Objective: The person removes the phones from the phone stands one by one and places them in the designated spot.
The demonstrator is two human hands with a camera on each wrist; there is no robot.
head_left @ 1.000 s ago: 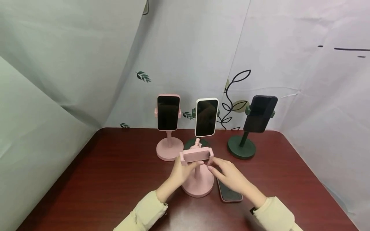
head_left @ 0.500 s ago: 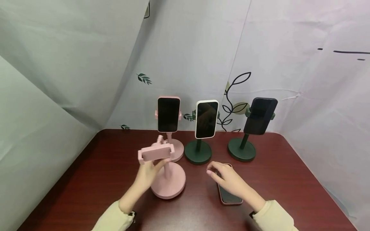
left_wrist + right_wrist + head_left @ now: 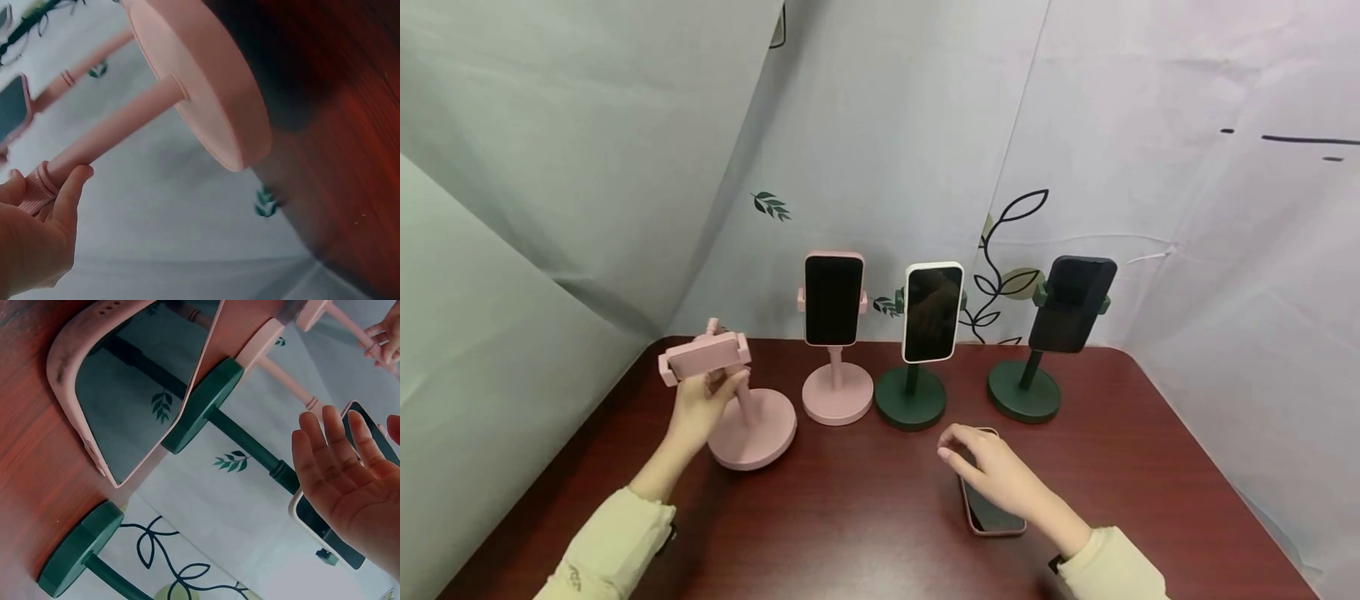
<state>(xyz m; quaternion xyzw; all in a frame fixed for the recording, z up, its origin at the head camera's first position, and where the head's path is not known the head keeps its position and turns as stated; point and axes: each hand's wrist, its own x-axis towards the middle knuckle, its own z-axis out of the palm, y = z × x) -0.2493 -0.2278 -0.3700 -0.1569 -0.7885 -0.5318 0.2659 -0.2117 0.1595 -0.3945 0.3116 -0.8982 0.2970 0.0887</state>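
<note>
The left hand (image 3: 695,410) grips the empty pink stand (image 3: 747,406) near its top, by the tabletop's (image 3: 865,542) far left corner; its base (image 3: 769,436) tilts (apparently lifted). Swung rightward, that base might knock the loaded pink stand (image 3: 837,395) at the far edge. The right hand (image 3: 1000,475), loosely bent and holding nothing, is over a flat phone (image 3: 989,510).

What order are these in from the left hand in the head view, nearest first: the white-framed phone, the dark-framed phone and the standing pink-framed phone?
1. Standing pink-framed phone: just right of the left hand.
2. White-framed phone: farther right, on the middle green stand.
3. Dark-framed phone: farthest right, on the other green stand.
</note>
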